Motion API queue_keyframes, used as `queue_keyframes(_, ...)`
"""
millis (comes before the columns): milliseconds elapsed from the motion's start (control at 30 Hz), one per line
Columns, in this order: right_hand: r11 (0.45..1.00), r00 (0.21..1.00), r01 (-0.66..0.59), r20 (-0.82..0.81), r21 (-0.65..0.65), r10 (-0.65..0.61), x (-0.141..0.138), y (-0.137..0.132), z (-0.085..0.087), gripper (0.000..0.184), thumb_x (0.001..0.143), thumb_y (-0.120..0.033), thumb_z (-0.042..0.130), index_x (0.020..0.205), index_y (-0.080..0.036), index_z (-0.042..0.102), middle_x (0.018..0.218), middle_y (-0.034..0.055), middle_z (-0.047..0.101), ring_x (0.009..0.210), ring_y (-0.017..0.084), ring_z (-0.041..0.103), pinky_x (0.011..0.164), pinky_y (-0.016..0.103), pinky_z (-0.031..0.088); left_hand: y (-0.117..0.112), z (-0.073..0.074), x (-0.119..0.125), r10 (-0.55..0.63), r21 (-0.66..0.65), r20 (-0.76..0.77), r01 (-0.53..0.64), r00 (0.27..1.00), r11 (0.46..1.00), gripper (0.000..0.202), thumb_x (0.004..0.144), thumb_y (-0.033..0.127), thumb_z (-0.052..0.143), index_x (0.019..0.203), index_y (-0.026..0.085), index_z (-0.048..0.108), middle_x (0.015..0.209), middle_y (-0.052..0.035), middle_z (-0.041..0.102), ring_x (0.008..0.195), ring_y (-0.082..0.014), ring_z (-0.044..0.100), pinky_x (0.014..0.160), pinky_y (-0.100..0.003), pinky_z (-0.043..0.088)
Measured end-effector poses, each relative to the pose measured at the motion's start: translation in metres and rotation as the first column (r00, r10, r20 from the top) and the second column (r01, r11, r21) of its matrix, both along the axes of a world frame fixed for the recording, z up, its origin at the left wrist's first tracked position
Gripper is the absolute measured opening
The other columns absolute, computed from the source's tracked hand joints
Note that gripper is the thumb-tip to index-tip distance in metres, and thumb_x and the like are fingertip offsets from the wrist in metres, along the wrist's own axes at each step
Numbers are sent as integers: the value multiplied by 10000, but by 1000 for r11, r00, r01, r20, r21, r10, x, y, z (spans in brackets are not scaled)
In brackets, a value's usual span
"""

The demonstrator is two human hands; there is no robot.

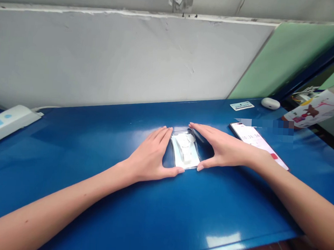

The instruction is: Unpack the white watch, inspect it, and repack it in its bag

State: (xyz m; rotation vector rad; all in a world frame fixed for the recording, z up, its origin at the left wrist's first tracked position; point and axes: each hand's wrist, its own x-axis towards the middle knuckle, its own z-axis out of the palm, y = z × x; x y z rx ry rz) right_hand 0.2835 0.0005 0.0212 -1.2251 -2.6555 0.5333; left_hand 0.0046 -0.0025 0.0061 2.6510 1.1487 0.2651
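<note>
A small clear plastic packet (185, 164) lies flat on the blue table in the head view. Inside it is a white object (185, 144) on a pale card; its exact kind is hard to make out. At the packet's left side rests my left hand (151, 154), fingers stretched out together and thumb apart, its thumb tip by the near edge. My right hand (220, 144) curves around the right side, fingertips by the far corner and thumb at the near corner. Both hands are open, with the packet lying between them.
A phone (262, 145) showing a timer lies beyond my right wrist. Farther back are a card (242, 106) and a white earbud case (270, 103). A bottle with a printed label (319, 108) leans in at right; a white power strip (13, 122) sits at left. A wall borders the table (151, 213).
</note>
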Motion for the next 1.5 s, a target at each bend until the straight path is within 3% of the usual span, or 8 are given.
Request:
queue_keyframes(200, 993, 999, -22, 28, 116, 18, -2, 1, 3, 905, 835, -664, 613, 1519, -122, 373, 1523, 217, 446, 1381, 382, 444, 1098, 533, 421, -1, -2, -1, -32, 63, 34, 30, 999, 998, 901, 884, 537, 546, 1511, -34, 242, 1572, -295, 293, 1480, -392, 260, 1182, -527, 307)
queue_keyframes(400, 969, 995, 95, -14, 228, -94, -4, 3, 4, 628, 932, -539, 550, 1400, -122, 526, 1113, 170, 681, 1036, 315, 625, 862, 452, 535, 0, -3, -1, 44, 76, 124, -53, 991, 996, 590, 970, 347, 424, 1462, 28, 368, 1535, -256, 382, 1453, -360, 331, 1158, -525, 356)
queue_keyframes(500, 971, 993, 115, -19, 212, -113, -6, 3, 4, 582, 931, -512, 564, 1372, -133, 552, 949, 119, 689, 924, 289, 629, 796, 417, 526, 2, -4, 0, 73, 78, 153, -86, 986, 993, 592, 956, 437, 481, 1416, 67, 439, 1489, -247, 451, 1426, -385, 371, 1143, -569, 358)
queue_keyframes(633, 987, 996, 81, -45, 136, -76, -7, 1, 5, 539, 941, -477, 562, 1386, -174, 539, 866, 73, 685, 839, 259, 624, 748, 393, 507, 2, -5, 0, 22, 150, 157, -46, 987, 988, 843, 798, 596, 668, 1410, 63, 441, 1476, -261, 462, 1426, -422, 357, 1188, -608, 242)
queue_keyframes(800, 993, 994, 70, -89, 99, -61, -6, 2, 5, 524, 943, -468, 561, 1387, -191, 538, 965, 89, 688, 875, 248, 644, 779, 390, 530, 0, -3, 1, 18, 145, 126, -36, 992, 989, 721, 799, 438, 633, 1354, 1, 486, 1446, -278, 484, 1421, -414, 364, 1197, -578, 244)
queue_keyframes(1033, 986, 999, 12, -39, 167, -6, 2, 5, 2, 677, 891, -555, 600, 1435, -169, 484, 1505, 182, 451, 1355, 352, 465, 1083, 510, 442, 1, 0, 1, 23, 111, 77, -31, 997, 993, 667, 801, 355, 558, 1369, 15, 475, 1464, -257, 471, 1418, -406, 367, 1190, -577, 260)
queue_keyframes(1300, 995, 1000, 26, 16, 97, -27, 6, 7, 2, 763, 848, -627, 616, 1424, -138, 512, 1557, 195, 401, 1399, 382, 424, 1111, 539, 419, 1, 0, 1, 19, 123, 40, -24, 999, 992, 689, 816, 371, 540, 1396, 7, 460, 1461, -240, 487, 1395, -398, 402, 1176, -547, 309)
queue_keyframes(1500, 995, 1000, 16, -9, 99, -16, 6, 7, 1, 865, 850, -614, 624, 1539, -173, 344, 1573, 188, 379, 1422, 374, 396, 1119, 543, 407, 3, 1, 0, 11, 90, 80, -18, 997, 996, 654, 807, 374, 558, 1376, 64, 471, 1450, -228, 500, 1393, -395, 408, 1160, -568, 323)
